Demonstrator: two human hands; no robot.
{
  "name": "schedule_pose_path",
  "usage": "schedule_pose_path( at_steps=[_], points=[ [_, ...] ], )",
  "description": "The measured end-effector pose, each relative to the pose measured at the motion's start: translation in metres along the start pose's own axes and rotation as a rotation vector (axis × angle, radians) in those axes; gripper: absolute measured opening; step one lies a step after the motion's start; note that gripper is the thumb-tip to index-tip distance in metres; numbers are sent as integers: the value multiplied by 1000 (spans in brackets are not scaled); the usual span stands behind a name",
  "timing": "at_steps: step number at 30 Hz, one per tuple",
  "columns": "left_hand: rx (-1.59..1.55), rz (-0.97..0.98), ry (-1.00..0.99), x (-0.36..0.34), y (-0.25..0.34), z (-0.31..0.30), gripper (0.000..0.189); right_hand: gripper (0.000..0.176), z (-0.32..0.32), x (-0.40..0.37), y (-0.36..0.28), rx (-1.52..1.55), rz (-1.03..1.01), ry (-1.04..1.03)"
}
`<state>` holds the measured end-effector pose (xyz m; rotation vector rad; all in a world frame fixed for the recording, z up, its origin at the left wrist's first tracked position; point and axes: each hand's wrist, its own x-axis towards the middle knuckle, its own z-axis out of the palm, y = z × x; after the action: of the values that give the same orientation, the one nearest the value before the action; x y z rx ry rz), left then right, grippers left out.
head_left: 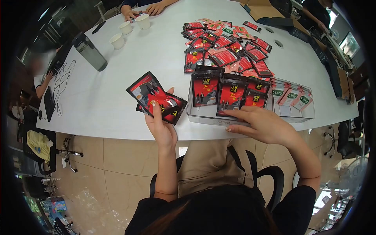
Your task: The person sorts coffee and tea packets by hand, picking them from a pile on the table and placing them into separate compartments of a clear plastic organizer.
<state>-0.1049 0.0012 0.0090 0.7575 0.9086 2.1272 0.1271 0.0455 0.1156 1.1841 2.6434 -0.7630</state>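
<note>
My left hand [159, 129] is closed around several red and black G7 coffee sachets [150, 94], fanned out above the table's near edge. My right hand [260, 124] lies over the front of a clear plastic box [203, 118], fingers extended and apart. Its fingertips touch or nearly touch the G7 sachets [232, 94] standing upright inside. More upright G7 sachets [206, 89] fill the box's left part. In the right compartment stand several pale Cozy tea sachets [290, 96].
Behind the box spreads a loose pile of red sachets [223, 56]. A grey bottle [91, 53] and three white cups [117, 40] stand to the left. Across the table [98, 102] are another person's hands [155, 8]. Opened cardboard [309, 37] lies along the right edge.
</note>
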Motion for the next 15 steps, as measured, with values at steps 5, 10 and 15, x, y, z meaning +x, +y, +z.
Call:
schedule_pose_path(
  at_steps=[5, 10, 15],
  points=[
    [17, 7, -16, 1, 2, 2, 42, 60, 1, 5, 12, -21, -30, 62],
    [25, 23, -29, 0, 2, 3, 40, 63, 9, 2, 14, -89, -21, 169],
    [57, 41, -6, -3, -4, -5, 36, 63, 11, -2, 10, -67, 21, 220]
  ],
)
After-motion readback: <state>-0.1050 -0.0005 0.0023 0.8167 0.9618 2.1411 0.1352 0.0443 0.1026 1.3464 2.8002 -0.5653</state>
